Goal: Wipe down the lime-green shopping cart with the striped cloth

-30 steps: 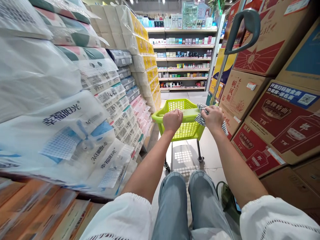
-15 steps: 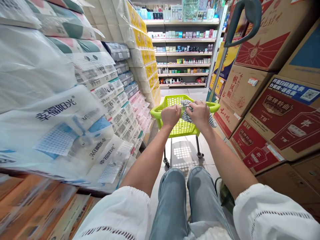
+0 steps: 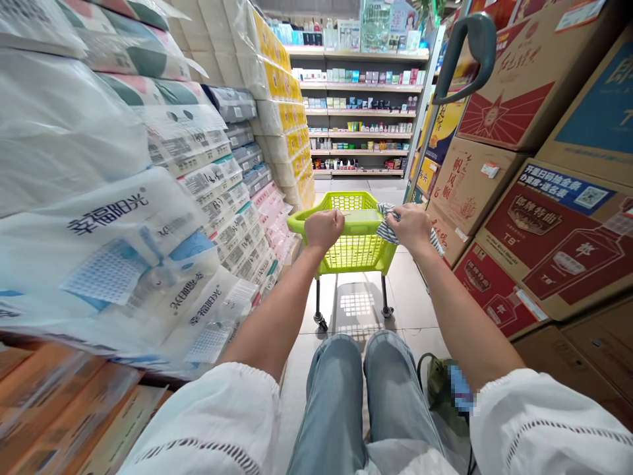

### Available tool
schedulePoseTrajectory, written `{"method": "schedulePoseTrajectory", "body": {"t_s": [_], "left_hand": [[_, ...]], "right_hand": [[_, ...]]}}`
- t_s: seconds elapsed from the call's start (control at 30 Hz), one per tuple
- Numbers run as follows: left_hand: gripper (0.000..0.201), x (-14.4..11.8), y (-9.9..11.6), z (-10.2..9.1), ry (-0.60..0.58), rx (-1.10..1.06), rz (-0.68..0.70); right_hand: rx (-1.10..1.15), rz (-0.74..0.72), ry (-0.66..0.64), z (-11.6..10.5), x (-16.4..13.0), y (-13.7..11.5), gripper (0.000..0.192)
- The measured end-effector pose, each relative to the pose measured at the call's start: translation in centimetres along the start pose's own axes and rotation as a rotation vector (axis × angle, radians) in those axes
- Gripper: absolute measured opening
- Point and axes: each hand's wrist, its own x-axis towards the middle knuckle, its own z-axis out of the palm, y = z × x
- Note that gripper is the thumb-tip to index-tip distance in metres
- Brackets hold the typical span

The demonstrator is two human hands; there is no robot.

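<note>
Tiled flr (image 3: 408, 309) btwn packs (image 3: 217, 198) & boxes (image 3: 482, 175). L fingers (image 3: 336, 221) grip cart handle (image 3: 360, 223), R fingers (image 3: 398, 221) hold cloth (image 3: 384, 231).

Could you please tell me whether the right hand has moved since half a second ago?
Yes: against the display shelving, the right hand has moved rightward, carrying the striped cloth along the lime-green shopping cart handle, away from the left hand.

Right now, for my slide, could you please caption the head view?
Left hand grips green cart handle; right hand holds striped cloth against it.
</note>
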Motion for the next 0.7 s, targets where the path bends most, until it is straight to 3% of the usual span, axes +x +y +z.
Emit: {"method": "schedulePoseTrajectory", "body": {"t_s": [0.1,0.23,0.33,0.43,0.57,0.7], "left_hand": [[0.047,0.2,0.1,-0.9,-0.001,0.013,0.008],[0.035,0.6,2.9,-1.5,0.071,-0.059,0.155],[0.038,0.7,5.2,-0.9,0.013,-0.108,0.134],[0.041,0.5,5.8,-0.5,-0.027,-0.119,0.117],[0.038,-0.1,5.0,-0.5,-0.014,-0.131,0.205],[0.04,-0.2,4.6,-0.5,-0.002,-0.129,0.224]], "right_hand": [[0.002,0.009,0.013,-0.4,-0.9,-1.8,0.036],[0.003,0.031,0.024,-0.8,-2.1,-4.2,0.036],[-0.001,0.01,0.037,-1.1,-2.8,-5.8,0.035],[0.002,-0.023,0.058,-1.3,-3.5,-6.5,0.035],[0.023,-0.049,0.071,-1.4,-3.7,-5.2,0.034],[0.069,0.015,0.081,-1.0,-3.0,-1.5,0.035]]}}
